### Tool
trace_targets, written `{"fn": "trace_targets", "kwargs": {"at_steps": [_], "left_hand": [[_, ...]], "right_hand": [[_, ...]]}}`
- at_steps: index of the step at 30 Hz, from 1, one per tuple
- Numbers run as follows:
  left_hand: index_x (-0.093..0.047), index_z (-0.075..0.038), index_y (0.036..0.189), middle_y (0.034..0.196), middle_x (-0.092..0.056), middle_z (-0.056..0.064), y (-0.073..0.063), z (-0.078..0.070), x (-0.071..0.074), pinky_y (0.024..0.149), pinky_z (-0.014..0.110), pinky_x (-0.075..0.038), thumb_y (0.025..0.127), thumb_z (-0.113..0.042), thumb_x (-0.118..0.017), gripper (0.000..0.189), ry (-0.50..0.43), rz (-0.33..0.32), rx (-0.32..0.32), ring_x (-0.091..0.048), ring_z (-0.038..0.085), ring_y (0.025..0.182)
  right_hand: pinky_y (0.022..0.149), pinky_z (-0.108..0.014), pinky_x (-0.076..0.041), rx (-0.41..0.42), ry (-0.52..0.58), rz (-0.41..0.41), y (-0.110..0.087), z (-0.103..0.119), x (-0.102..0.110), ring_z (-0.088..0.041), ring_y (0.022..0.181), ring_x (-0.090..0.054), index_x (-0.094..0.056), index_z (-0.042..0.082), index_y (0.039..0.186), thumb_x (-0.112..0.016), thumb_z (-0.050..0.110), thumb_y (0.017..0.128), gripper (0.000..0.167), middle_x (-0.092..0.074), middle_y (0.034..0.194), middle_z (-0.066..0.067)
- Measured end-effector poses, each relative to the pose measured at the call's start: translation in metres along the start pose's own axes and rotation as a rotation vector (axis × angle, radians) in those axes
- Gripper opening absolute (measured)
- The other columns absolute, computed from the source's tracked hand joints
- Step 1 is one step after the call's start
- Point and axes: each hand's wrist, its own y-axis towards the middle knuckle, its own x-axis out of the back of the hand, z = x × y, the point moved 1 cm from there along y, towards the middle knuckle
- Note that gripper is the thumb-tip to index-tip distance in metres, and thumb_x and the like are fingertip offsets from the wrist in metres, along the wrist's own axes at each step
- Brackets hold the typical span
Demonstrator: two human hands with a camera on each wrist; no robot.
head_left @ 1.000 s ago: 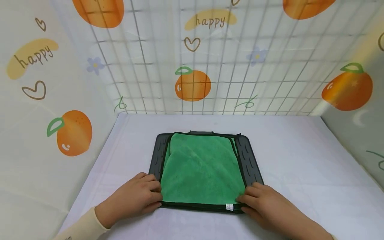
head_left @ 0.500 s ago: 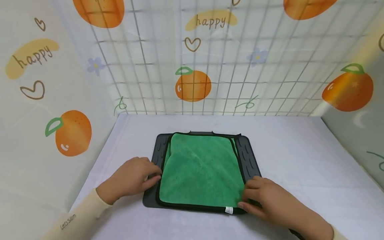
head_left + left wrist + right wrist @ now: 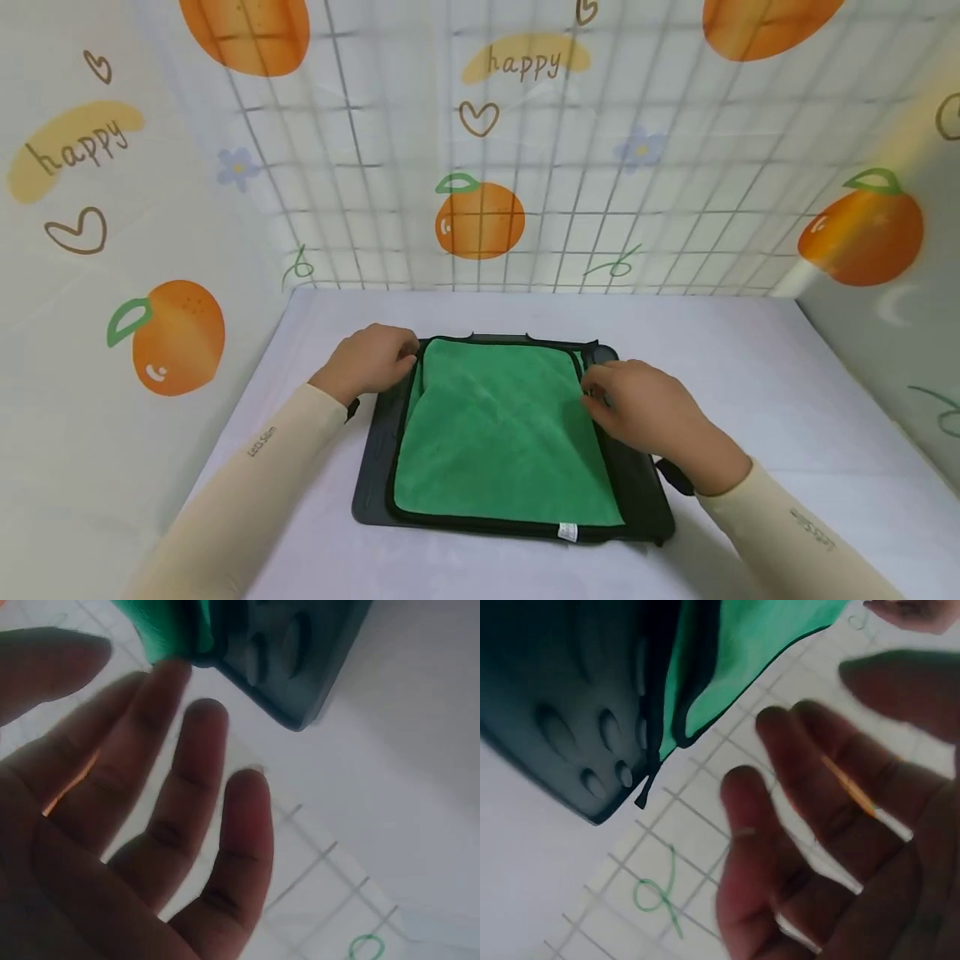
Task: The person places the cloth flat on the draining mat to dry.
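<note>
A folded green towel (image 3: pixel 502 442) with black edging lies on a dark grey board (image 3: pixel 372 479) with raised oval bumps. A small white label (image 3: pixel 567 532) sits on the towel's near edge. My left hand (image 3: pixel 372 358) is at the far left corner, and in the left wrist view its relaxed fingers overlap the towel's corner (image 3: pixel 154 634). Over the board's right side, my right hand (image 3: pixel 648 408) is beside the towel's right edge. Its fingers are loosely bent and hold nothing in the right wrist view, where the bumpy board (image 3: pixel 562 750) shows beyond them.
The board rests on a white-covered table (image 3: pixel 750 417). Behind it stands a grid-patterned backdrop (image 3: pixel 570 167) printed with oranges, and a white side sheet (image 3: pixel 75 333) hangs at the left. Another grey sheet (image 3: pixel 915 333) closes off the right.
Both hands have left the near side of the towel and moved away to its far part, left hand to the far left corner, right hand up the right edge. The towel stays on the board.
</note>
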Motion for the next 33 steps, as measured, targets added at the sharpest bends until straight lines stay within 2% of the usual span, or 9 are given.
{"fn": "trace_targets", "kwargs": {"at_steps": [5, 8, 11, 15, 22, 26, 30, 33], "left_hand": [[-0.073, -0.012, 0.130, 0.116, -0.074, 0.003, 0.021, 0.001, -0.007, 0.086, 0.045, -0.057, 0.107, -0.030, -0.064, 0.031, -0.009, 0.049, 0.064, -0.069, 0.020, 0.099], [-0.074, -0.011, 0.129, 0.117, -0.074, 0.004, 0.028, 0.001, -0.011, 0.088, 0.044, -0.056, 0.107, -0.030, -0.065, 0.031, -0.051, 0.071, 0.052, -0.069, 0.021, 0.100], [-0.075, -0.010, 0.128, 0.116, -0.074, 0.004, 0.033, -0.001, -0.015, 0.090, 0.043, -0.056, 0.106, -0.028, -0.067, 0.029, -0.078, 0.071, 0.033, -0.069, 0.021, 0.102], [-0.074, -0.010, 0.127, 0.109, -0.073, 0.003, 0.036, -0.001, -0.020, 0.088, 0.042, -0.056, 0.105, -0.023, -0.069, 0.026, -0.102, 0.046, 0.020, -0.069, 0.020, 0.098], [-0.072, -0.010, 0.117, 0.095, -0.068, 0.001, 0.038, -0.001, -0.024, 0.083, 0.042, -0.055, 0.101, -0.013, -0.070, 0.016, -0.112, -0.023, 0.039, -0.065, 0.019, 0.085], [-0.070, -0.010, 0.109, 0.089, -0.065, -0.001, 0.039, -0.003, -0.026, 0.077, 0.039, -0.053, 0.100, -0.008, -0.067, 0.009, -0.101, -0.014, 0.026, -0.061, 0.019, 0.080], [-0.068, -0.010, 0.104, 0.086, -0.062, -0.002, 0.039, -0.006, -0.027, 0.075, 0.035, -0.051, 0.099, -0.002, -0.060, 0.012, -0.044, 0.018, -0.032, -0.058, 0.017, 0.079], [-0.068, -0.010, 0.104, 0.089, -0.063, -0.002, 0.037, -0.009, -0.021, 0.076, 0.036, -0.051, 0.098, 0.000, -0.058, 0.015, -0.007, 0.025, -0.055, -0.058, 0.017, 0.081]], "right_hand": [[0.053, -0.035, -0.045, -0.172, 0.023, 0.103, 0.033, -0.019, -0.012, -0.013, 0.063, -0.054, -0.072, 0.008, 0.113, -0.071, 0.018, 0.100, 0.016, -0.059, 0.074, 0.006], [0.055, -0.037, -0.045, -0.231, 0.026, 0.145, 0.046, -0.031, -0.024, -0.016, 0.062, -0.056, -0.070, 0.006, 0.110, -0.069, 0.019, 0.102, 0.015, -0.058, 0.071, 0.002], [0.059, -0.041, -0.049, -0.259, 0.025, 0.191, 0.053, -0.040, -0.036, -0.019, 0.068, -0.061, -0.070, 0.004, 0.115, -0.068, 0.023, 0.103, 0.022, -0.065, 0.080, -0.003], [0.066, -0.045, -0.054, -0.262, 0.001, 0.212, 0.059, -0.045, -0.047, -0.023, 0.079, -0.066, -0.069, 0.001, 0.123, -0.070, 0.026, 0.102, 0.033, -0.071, 0.095, -0.008], [0.076, -0.052, -0.057, -0.243, 0.038, 0.166, 0.070, -0.044, -0.044, -0.029, 0.091, -0.069, -0.072, 0.002, 0.115, -0.074, 0.020, 0.098, 0.025, -0.072, 0.105, -0.012], [0.061, -0.043, -0.049, -0.255, 0.077, 0.181, 0.072, -0.043, -0.046, -0.023, 0.072, -0.058, -0.067, 0.004, 0.095, -0.069, 0.014, 0.098, 0.011, -0.063, 0.084, -0.007], [0.052, -0.036, -0.033, -0.239, 0.070, 0.205, 0.071, -0.041, -0.050, -0.018, 0.059, -0.041, -0.052, 0.012, 0.077, -0.061, 0.010, 0.097, 0.023, -0.042, 0.067, -0.002], [0.051, -0.035, -0.031, -0.221, 0.051, 0.193, 0.071, -0.039, -0.048, -0.017, 0.057, -0.039, -0.051, 0.013, 0.075, -0.061, 0.009, 0.097, 0.024, -0.040, 0.065, -0.001]]}}
